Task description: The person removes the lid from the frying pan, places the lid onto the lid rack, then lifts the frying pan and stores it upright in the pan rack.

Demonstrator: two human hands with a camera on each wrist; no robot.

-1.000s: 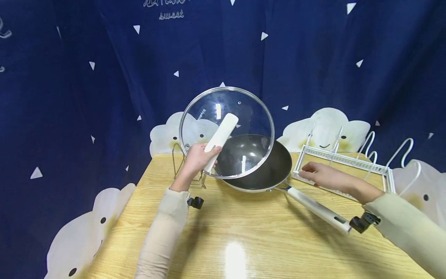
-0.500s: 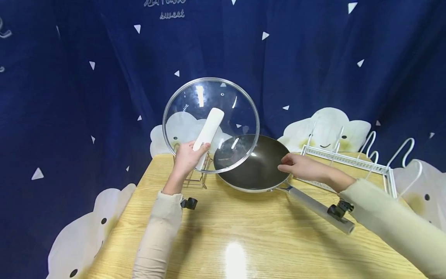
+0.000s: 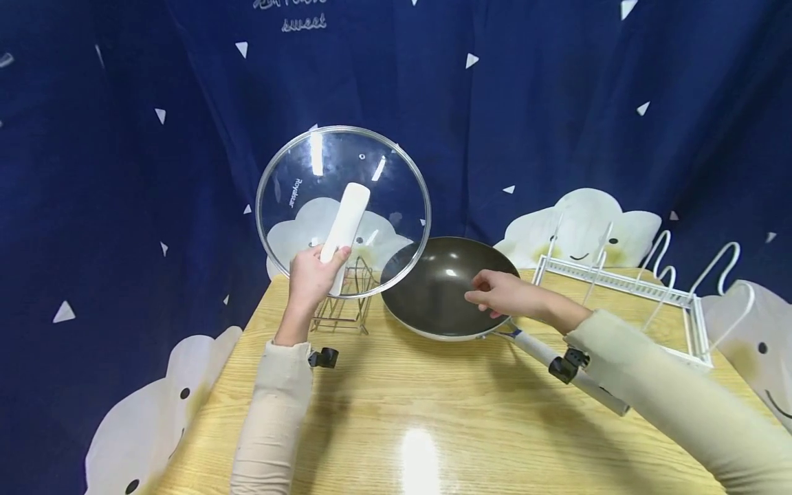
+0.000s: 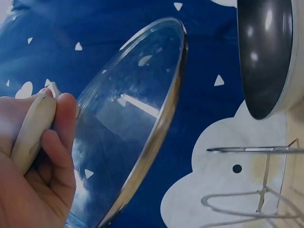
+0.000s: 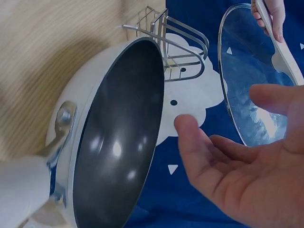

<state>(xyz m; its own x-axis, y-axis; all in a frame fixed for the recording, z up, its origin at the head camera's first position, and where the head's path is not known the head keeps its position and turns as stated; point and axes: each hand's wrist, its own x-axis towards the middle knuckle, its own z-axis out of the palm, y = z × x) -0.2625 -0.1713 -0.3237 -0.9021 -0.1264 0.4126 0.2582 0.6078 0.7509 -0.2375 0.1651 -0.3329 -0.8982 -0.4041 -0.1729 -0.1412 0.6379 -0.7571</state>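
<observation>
My left hand (image 3: 311, 280) grips the long white handle (image 3: 348, 218) of a round glass lid (image 3: 396, 206), held up and tilted above the table's left back part. In the left wrist view, fingers curl round that handle (image 4: 33, 128). A dark-lined frying pan (image 3: 427, 295) sits on the table, its pale handle (image 3: 538, 349) pointing front right. Over the pan's right side hovers my right hand (image 3: 504, 294), holding nothing. The right wrist view shows its thumb and fingers apart, loosely bent, beside the pan (image 5: 118, 137) without touching it.
Behind the lid's lower edge stands a wire rack (image 3: 340, 316), partly hidden. A white rack (image 3: 619, 285) with upright hooks is on the right of the wooden table (image 3: 371, 426). A dark blue curtain (image 3: 526, 103) hangs behind.
My left hand has carried the lid left and slightly up, away from over the pan. My right hand has moved left from the white rack to above the pan.
</observation>
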